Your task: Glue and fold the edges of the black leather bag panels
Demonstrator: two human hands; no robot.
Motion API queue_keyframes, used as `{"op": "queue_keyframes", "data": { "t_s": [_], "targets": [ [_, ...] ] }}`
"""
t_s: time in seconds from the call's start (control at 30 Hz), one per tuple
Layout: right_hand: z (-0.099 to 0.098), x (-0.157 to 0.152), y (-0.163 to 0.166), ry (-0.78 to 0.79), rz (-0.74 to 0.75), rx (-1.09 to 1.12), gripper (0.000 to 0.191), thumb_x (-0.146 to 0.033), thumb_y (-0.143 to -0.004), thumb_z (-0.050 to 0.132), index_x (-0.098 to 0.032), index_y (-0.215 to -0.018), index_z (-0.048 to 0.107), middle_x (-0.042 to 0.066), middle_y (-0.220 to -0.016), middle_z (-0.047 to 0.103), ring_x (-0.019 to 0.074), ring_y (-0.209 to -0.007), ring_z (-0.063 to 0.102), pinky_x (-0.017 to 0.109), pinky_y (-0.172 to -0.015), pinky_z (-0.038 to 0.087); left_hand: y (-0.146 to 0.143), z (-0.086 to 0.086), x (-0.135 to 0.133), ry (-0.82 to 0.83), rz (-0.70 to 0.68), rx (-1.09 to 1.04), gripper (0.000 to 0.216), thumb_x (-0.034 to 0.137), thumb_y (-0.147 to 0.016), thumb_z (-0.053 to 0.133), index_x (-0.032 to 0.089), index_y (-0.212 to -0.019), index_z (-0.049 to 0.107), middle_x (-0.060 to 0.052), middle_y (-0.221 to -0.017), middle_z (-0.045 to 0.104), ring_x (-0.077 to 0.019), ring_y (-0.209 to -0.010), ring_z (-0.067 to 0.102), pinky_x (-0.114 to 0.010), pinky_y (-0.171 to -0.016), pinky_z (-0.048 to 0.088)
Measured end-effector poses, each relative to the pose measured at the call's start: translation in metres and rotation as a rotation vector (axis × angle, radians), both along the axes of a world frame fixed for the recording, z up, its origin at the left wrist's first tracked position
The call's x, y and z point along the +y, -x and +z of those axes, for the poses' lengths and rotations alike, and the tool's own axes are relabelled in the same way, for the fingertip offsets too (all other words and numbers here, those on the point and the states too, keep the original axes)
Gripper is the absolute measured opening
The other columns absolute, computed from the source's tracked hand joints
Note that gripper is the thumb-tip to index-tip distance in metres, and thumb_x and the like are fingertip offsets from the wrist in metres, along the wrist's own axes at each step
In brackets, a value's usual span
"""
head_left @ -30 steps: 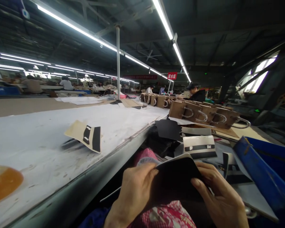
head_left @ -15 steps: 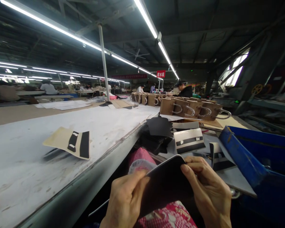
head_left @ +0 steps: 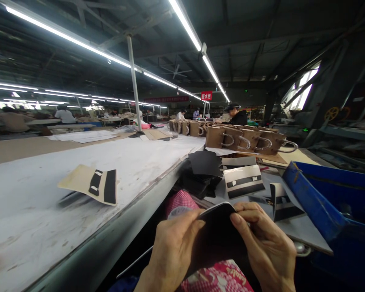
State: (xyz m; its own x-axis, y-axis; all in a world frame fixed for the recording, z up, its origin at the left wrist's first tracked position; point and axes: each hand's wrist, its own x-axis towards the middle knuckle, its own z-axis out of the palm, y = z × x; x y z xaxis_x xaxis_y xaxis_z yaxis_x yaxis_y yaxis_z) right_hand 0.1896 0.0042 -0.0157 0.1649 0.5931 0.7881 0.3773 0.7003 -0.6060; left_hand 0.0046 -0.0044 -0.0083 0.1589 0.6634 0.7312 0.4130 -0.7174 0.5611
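Note:
Both of my hands grip a black panel with a pale edge (head_left: pixel 219 237) low in the middle of the view, above my lap. My left hand (head_left: pixel 173 253) pinches its left side with the thumb lying across the face. My right hand (head_left: pixel 266 247) curls its fingers over the top right edge. Just beyond lie a heap of black cut pieces (head_left: pixel 202 172) and a white piece with black strips (head_left: pixel 243 180).
A long white belt table (head_left: pixel 48 202) runs along my left, with a tan and black piece (head_left: pixel 91 184) lying on it. A blue bin (head_left: pixel 328 202) stands at right. Brown bags with handles (head_left: pixel 249 140) line up farther back. Other people work at distant tables.
My hands have drawn closer together on the black panel, and my left thumb has slid further across it. The view swung a little, so the orange thing at left is almost out of frame.

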Motion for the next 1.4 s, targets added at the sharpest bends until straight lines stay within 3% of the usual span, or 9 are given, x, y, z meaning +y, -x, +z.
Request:
{"op": "queue_keyframes", "data": {
  "t_s": [0.4,0.57,0.73,0.9,1.03,1.17,1.3,1.33,1.4],
  "targets": [
    [0.005,-0.002,0.001,-0.039,0.022,-0.022,0.018,-0.024,-0.090,0.067,-0.022,-0.072,0.065,0.002,-0.082,0.066,0.0153,-0.073,0.064,0.025,-0.068,0.051,-0.017,0.014,0.002,-0.140,0.032,0.025,0.015,0.017,-0.097,0.055,0.014,-0.099,0.069,-0.001,-0.071,0.074,-0.0100,-0.055,0.067,-0.015,-0.056,0.049],
    [0.005,-0.004,0.003,-0.020,0.030,-0.025,0.017,-0.022,-0.091,0.066,-0.022,-0.074,0.066,0.002,-0.083,0.066,0.0150,-0.072,0.065,0.024,-0.068,0.052,-0.026,0.021,0.003,-0.077,0.013,0.024,0.019,0.022,-0.100,0.052,0.018,-0.107,0.068,-0.002,-0.077,0.076,-0.0126,-0.065,0.072,-0.017,-0.064,0.053],
    [0.002,-0.001,0.003,-0.055,0.012,-0.073,0.019,-0.023,-0.091,0.065,-0.021,-0.073,0.064,0.003,-0.082,0.066,0.0153,-0.072,0.064,0.024,-0.067,0.053,-0.031,0.028,0.003,0.017,0.022,0.040,0.022,0.023,-0.100,0.047,0.020,-0.090,0.066,0.001,-0.066,0.067,-0.0106,-0.054,0.059,-0.019,-0.053,0.043],
    [0.007,-0.002,-0.002,-0.082,0.006,-0.174,0.018,-0.023,-0.092,0.064,-0.021,-0.074,0.065,0.005,-0.082,0.069,0.0158,-0.070,0.068,0.023,-0.067,0.057,-0.032,0.028,0.012,0.006,0.035,0.021,0.023,0.022,-0.098,0.047,0.019,-0.080,0.062,0.001,-0.064,0.059,-0.0113,-0.055,0.053,-0.023,-0.054,0.037],
    [0.019,-0.010,-0.029,-0.032,0.179,-0.313,0.017,-0.029,-0.095,0.061,-0.025,-0.095,0.077,0.008,-0.102,0.075,0.0216,-0.089,0.074,0.026,-0.076,0.061,-0.011,0.028,0.025,0.076,-0.019,-0.198,0.021,0.024,-0.095,0.055,0.018,-0.077,0.064,0.004,-0.061,0.053,-0.0104,-0.056,0.049,-0.023,-0.056,0.036],
    [0.019,0.003,-0.043,0.056,0.266,-0.133,0.030,-0.038,-0.100,0.052,-0.026,-0.096,0.079,0.010,-0.105,0.076,0.0274,-0.108,0.070,0.037,-0.090,0.059,0.008,0.028,0.038,0.087,-0.079,-0.522,0.038,0.036,-0.096,0.059,0.019,-0.063,0.052,0.006,-0.057,0.042,-0.0089,-0.054,0.039,-0.021,-0.052,0.032],
    [0.010,0.033,-0.006,0.165,0.535,-0.203,0.035,-0.046,-0.097,0.057,-0.026,-0.122,0.070,0.009,-0.131,0.066,0.0263,-0.123,0.061,0.041,-0.103,0.050,-0.004,0.030,0.051,0.092,-0.304,-0.610,0.058,0.061,-0.095,0.049,0.021,-0.055,0.039,0.009,-0.040,0.032,-0.0069,-0.035,0.029,-0.022,-0.041,0.029],
    [0.008,0.038,0.006,0.217,0.622,-0.219,0.039,-0.049,-0.096,0.058,-0.026,-0.127,0.068,0.009,-0.130,0.066,0.0257,-0.122,0.061,0.040,-0.104,0.049,-0.008,0.031,0.054,0.095,-0.377,-0.611,0.063,0.068,-0.093,0.044,0.022,-0.052,0.036,0.009,-0.034,0.028,-0.0064,-0.029,0.025,-0.023,-0.037,0.029],
    [0.006,0.042,0.025,0.307,0.781,-0.213,0.043,-0.058,-0.092,0.061,-0.023,-0.115,0.071,0.005,-0.108,0.072,0.0226,-0.101,0.067,0.034,-0.092,0.054,-0.012,0.034,0.060,0.105,-0.504,-0.611,0.069,0.078,-0.089,0.039,0.023,-0.047,0.032,0.009,-0.025,0.024,-0.0069,-0.019,0.023,-0.023,-0.032,0.029]
  ]
}}
